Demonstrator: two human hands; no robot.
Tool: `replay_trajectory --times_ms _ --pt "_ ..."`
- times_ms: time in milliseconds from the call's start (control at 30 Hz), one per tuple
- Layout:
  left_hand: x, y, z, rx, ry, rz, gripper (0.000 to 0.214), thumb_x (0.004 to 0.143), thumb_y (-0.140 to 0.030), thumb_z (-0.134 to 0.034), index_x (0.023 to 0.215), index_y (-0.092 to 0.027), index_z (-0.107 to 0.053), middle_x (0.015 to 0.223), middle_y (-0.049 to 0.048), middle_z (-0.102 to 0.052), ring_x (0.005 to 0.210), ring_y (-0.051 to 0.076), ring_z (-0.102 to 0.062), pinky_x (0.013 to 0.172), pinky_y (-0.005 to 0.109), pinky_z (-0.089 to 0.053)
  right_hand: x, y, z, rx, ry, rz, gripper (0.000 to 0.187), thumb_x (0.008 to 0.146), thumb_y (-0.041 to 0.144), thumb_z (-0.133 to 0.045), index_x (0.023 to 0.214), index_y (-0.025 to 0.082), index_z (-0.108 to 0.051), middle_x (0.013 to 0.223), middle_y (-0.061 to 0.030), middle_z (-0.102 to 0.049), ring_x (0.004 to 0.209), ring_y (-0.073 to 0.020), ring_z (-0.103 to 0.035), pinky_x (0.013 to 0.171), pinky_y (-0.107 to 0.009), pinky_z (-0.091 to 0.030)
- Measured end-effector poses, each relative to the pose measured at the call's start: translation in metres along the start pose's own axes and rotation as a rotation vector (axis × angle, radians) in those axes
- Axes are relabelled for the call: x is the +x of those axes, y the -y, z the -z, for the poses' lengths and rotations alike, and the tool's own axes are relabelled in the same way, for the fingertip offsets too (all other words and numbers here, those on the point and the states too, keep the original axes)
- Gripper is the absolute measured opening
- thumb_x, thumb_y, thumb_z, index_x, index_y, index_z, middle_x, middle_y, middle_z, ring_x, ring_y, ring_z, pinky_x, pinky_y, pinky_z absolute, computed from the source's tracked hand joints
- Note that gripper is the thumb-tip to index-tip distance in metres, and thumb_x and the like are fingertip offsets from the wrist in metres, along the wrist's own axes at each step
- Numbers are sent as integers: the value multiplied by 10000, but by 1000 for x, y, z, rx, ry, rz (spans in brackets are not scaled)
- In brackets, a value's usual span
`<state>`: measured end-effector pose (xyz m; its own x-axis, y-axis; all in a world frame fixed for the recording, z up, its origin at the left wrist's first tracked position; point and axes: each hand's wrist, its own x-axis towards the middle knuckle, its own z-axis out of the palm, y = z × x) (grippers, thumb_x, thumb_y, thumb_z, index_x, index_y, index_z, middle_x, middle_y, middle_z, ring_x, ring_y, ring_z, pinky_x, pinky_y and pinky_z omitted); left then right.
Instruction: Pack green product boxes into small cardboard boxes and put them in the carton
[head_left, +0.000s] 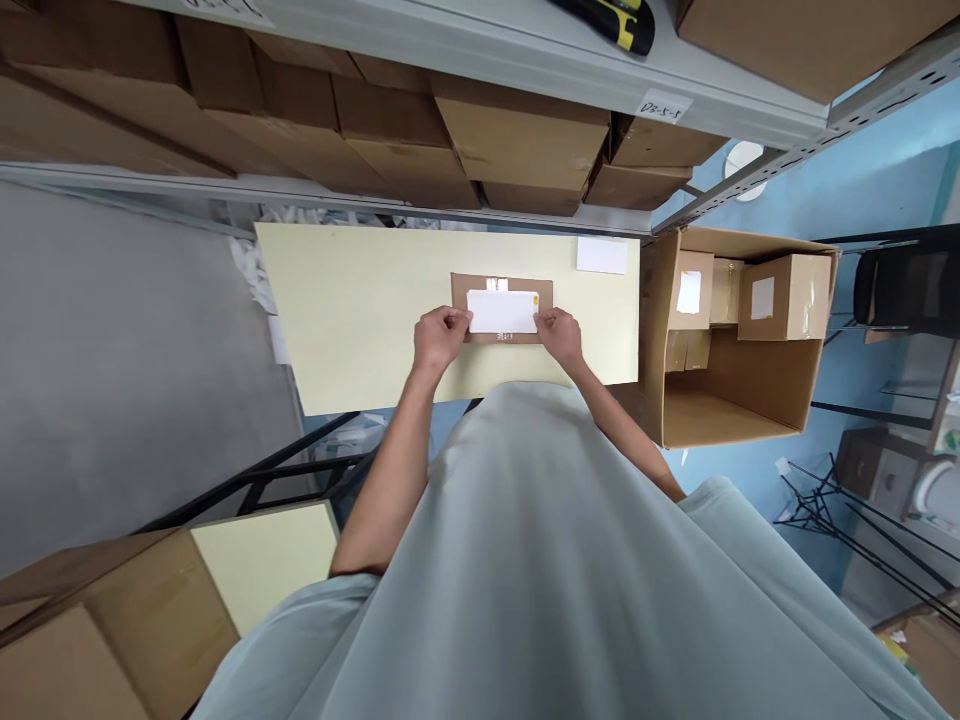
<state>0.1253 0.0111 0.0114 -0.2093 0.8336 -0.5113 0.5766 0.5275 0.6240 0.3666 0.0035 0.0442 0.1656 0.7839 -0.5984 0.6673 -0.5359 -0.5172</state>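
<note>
A small flat brown cardboard box (pixel 501 289) lies on a pale yellow table (pixel 360 320). A white label (pixel 501 311) sits on top of the box. My left hand (pixel 439 336) pinches the label's left edge with closed fingers. My right hand (pixel 561 332) pinches its right edge the same way. Both hands rest against the box's near side.
A white slip (pixel 601 255) lies at the table's far right corner. A large open carton (pixel 731 335) holding smaller boxes stands to the right. Shelves of brown boxes (pixel 517 135) rise behind the table. A black chair (pixel 904 280) is far right; cartons (pixel 112 630) sit lower left.
</note>
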Motion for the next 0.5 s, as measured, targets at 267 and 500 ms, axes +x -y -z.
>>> replay_trajectory --times_ms 267,500 --pt "4 -3 -1 17 6 17 173 950 -370 -723 929 -212 -791 1008 71 -857 950 251 -761 887 343 -578 4 7 3 -9 6 -26 243 1142 327 -647 946 230 -753 1104 -74 -848 1102 -259 -802 946 -335 -592" --pt "3 -12 -2 103 13 29 160 961 -345 -711 935 -210 -793 1001 79 -845 974 272 -778 929 360 -581 8 15 3 -99 35 -79 281 1146 350 -616 909 252 -733 1060 -68 -837 1077 -279 -796 927 -363 -608"
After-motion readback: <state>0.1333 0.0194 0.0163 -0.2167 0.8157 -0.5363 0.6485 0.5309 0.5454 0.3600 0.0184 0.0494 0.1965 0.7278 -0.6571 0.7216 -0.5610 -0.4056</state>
